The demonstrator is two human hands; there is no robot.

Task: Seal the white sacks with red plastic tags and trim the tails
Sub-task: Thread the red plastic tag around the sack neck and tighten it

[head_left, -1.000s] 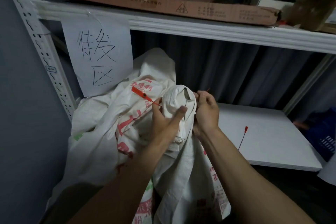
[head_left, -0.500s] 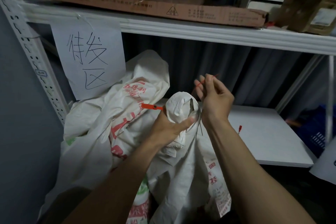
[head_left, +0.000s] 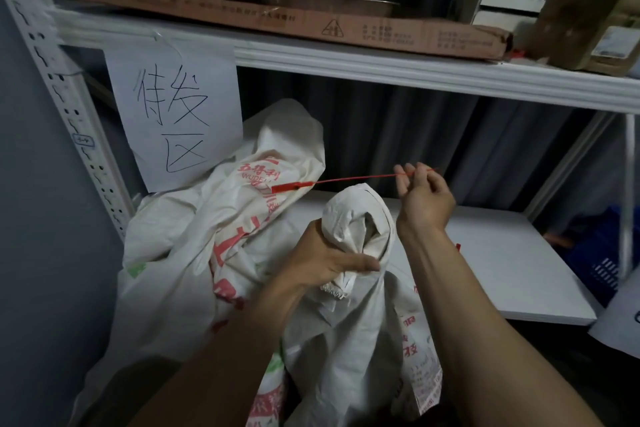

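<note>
Grips bunched neck of white sack [head_left: 356, 218] in curled left hand [head_left: 318, 263], pinches tail of red tag [head_left: 346, 179] between right hand [head_left: 424, 198] fingers [head_left: 420, 172], tag stretched level just above sack neck, over shelf [head_left: 502, 270].

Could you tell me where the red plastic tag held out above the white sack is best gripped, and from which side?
Probably by the flat, wider head at the left end of the red plastic tag, pinched across its faces from the left. No hand holds that end, while the right hand pinches the thin tail and the left hand grips the bunched white woven sack.
</note>
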